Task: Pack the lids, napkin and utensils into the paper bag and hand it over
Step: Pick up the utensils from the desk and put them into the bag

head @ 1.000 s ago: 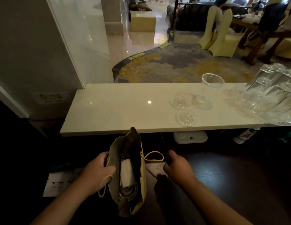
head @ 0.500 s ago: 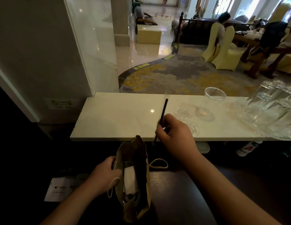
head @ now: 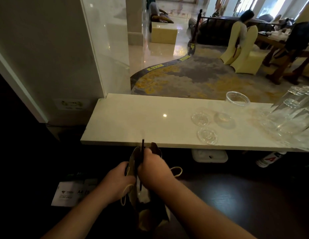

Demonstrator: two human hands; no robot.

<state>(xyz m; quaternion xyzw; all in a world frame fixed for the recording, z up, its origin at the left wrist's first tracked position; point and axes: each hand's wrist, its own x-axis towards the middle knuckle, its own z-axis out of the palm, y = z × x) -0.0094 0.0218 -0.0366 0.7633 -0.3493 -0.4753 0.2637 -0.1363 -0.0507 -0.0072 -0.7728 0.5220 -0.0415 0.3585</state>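
A brown paper bag [head: 133, 163] stands open on the dark lower counter in front of me. My left hand [head: 115, 180] grips its left rim. My right hand [head: 153, 171] sits over the bag's mouth, closed on a thin black stick-like utensil [head: 142, 149] that points down into the bag. A white napkin [head: 143, 195] shows inside the bag under my right wrist. Two clear plastic lids [head: 200, 119] [head: 207, 135] lie flat on the pale stone ledge [head: 133, 123] to the right.
A clear plastic cup [head: 236, 102] and stacked clear glasses [head: 291, 118] stand at the ledge's right end. A white printed card [head: 69, 194] lies on the dark counter at the left. Beyond the ledge are a lobby floor, covered chairs and seated people.
My right hand reached to the dark counter, lifted the black stick above the ledge, then brought it down over the bag. My left hand has kept its hold on the bag's rim.
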